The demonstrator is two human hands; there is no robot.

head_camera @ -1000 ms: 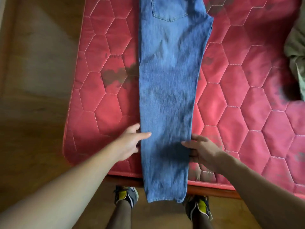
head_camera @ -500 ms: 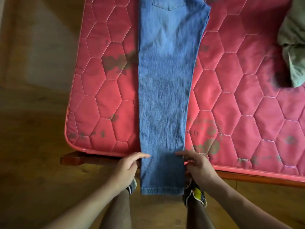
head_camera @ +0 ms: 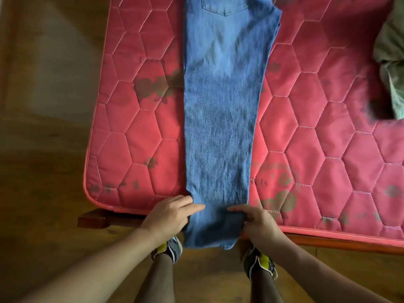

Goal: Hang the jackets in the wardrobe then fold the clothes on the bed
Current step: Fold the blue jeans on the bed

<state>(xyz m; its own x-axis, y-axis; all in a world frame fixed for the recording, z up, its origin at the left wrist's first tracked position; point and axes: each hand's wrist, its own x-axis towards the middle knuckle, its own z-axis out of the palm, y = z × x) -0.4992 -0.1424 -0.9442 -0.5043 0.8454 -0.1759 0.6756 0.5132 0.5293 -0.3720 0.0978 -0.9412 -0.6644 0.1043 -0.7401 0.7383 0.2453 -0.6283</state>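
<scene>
Jeans [head_camera: 220, 127]: folded lengthwise, flat on the red mattress [head_camera: 135, 138], hem hanging over its near edge.
Left grip [head_camera: 172, 213]: pinches the left edge near the hem.
Right grip [head_camera: 255, 221]: pinches the right edge opposite.
Green garment [head_camera: 391, 62]: crumpled, far right.

The jeans [head_camera: 220, 127] are mid-blue denim, paler in a washed-out patch toward the far end. The mattress [head_camera: 328, 138] is pinkish red, quilted in pale-stitched hexagons, with faded grey-green flower prints. Far right, the cloth [head_camera: 391, 62] is olive-green. The frame [head_camera: 94, 219] is red-brown, the floor [head_camera: 43, 193] brown, the shoes [head_camera: 170, 250] grey and yellow
</scene>
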